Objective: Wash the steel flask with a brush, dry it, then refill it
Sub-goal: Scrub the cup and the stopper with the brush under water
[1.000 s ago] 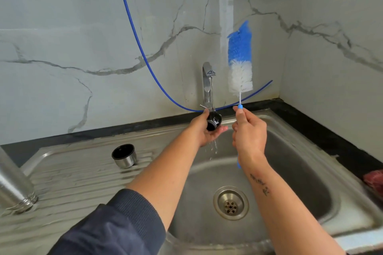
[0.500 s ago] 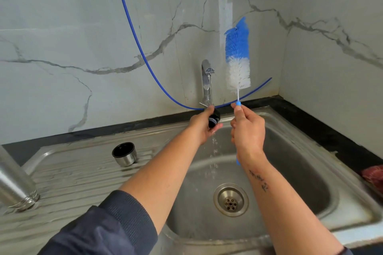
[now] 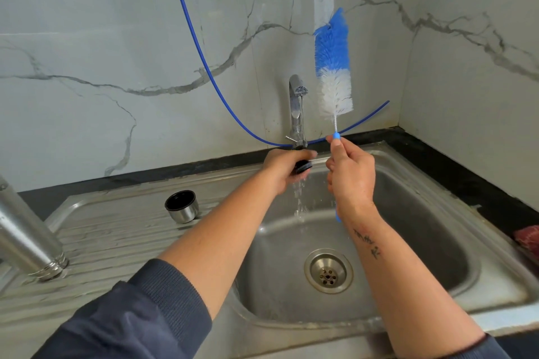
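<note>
Fingers of the left hand [image 3: 281, 167] curled round a black stopper [image 3: 303, 165] under the running tap [image 3: 297, 114], while the right hand [image 3: 351, 175] pinched the brush [image 3: 332, 64] handle, bristles pointing up. Well apart, the steel flask [image 3: 27, 237] stood on the draining board at the sink's [image 3: 437, 178] left edge, its cup [image 3: 182, 206] nearer the basin. Wet and small, that stopper could likely slip from the grip and drop into the basin.
</note>
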### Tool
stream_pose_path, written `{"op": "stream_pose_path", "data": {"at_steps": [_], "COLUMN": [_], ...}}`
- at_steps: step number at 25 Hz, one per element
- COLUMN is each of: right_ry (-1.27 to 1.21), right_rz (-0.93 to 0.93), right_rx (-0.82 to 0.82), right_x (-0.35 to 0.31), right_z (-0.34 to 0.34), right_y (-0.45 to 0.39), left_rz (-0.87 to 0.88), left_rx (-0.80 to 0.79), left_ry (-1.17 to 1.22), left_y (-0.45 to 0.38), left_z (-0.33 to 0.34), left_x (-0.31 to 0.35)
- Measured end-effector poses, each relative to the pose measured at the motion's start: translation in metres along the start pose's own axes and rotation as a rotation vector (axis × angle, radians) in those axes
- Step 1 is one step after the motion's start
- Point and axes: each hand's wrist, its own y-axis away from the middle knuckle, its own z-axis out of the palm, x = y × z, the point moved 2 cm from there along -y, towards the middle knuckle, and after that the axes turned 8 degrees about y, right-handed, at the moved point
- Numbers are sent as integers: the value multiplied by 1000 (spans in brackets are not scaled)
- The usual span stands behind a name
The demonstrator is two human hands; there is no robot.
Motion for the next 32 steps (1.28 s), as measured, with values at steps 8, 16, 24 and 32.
{"op": "stream_pose_path", "data": {"at_steps": [8, 16, 24, 32], "right_ry": [4, -30, -103, -67], "right_rz": [-6, -53, -124, -210], "right_rx": [-64, -62, -143, -320], "right_x": [-10, -9, -17, -17], "right_z": [4, 9, 12, 22], "right_y": [11, 17, 26, 38], "left_rz": [370, 332, 304, 377], "left_rx": [67, 64, 41, 210], "left_ry": [-333, -841, -887, -706], "left_y": [67, 83, 89, 122], "left_z": [-62, -97, -108, -154], "left_x": [10, -27, -42, -26]}}
